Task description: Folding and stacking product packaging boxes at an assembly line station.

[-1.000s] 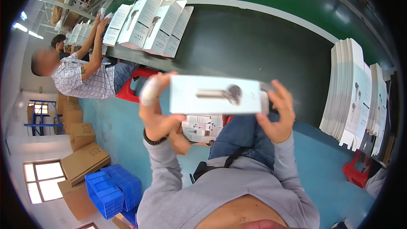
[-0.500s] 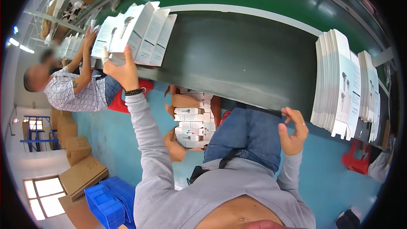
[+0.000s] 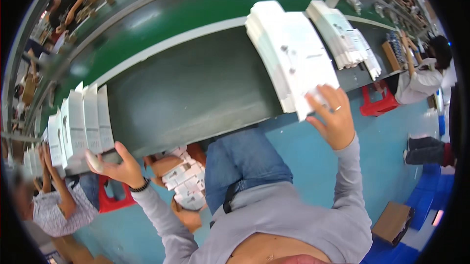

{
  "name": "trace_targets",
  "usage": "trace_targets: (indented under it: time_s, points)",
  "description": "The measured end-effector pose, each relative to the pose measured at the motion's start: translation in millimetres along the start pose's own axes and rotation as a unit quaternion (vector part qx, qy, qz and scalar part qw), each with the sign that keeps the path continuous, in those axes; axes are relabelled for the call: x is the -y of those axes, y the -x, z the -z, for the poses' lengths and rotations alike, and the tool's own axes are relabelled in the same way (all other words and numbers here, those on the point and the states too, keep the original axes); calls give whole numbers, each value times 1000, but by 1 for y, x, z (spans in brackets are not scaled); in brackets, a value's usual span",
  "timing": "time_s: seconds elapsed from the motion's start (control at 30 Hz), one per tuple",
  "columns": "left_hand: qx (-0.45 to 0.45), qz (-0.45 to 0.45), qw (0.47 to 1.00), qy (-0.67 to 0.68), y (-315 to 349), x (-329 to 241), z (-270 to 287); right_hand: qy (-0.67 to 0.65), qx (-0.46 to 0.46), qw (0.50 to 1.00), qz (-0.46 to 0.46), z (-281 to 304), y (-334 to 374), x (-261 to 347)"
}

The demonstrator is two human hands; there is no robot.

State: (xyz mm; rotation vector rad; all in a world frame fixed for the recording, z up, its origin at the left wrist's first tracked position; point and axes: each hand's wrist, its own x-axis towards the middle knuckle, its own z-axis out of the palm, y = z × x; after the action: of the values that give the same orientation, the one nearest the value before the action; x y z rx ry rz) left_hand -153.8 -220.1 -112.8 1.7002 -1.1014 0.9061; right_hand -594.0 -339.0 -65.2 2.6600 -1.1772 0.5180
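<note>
My right hand reaches the near end of a tall stack of flat, unfolded white cartons. Its fingers are spread over the top carton, which carries a printed picture of a small device. My left hand is off the table's near edge, thumb and fingers apart, with a white wrapping on one finger. Nothing shows in its grasp. Just beyond it, several opened-up white boxes stand upright in a row on the dark table.
More flat cartons lie farther right. A large open carton on the floor holds packed white boxes. A co-worker sits left near a red stool; another person sits right by a red stool.
The view has swung to the right. My right hand has gone from the air beside the table onto the flat carton stack. My left hand has drawn away from the standing boxes.
</note>
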Motion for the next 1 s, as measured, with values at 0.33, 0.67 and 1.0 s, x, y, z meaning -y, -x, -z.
trace_targets:
  time_s: [0.33,0.67,1.0]
  points:
    - [143,-37,937,315,20,-95,5,-15,-391,920,-3,35,2,35]
    - [349,-339,852,194,-28,-112,29,-803,-24,590,86,-15,-34,125]
    - [457,-81,821,333,-8,-102,35,-483,-163,859,58,-40,-46,112]
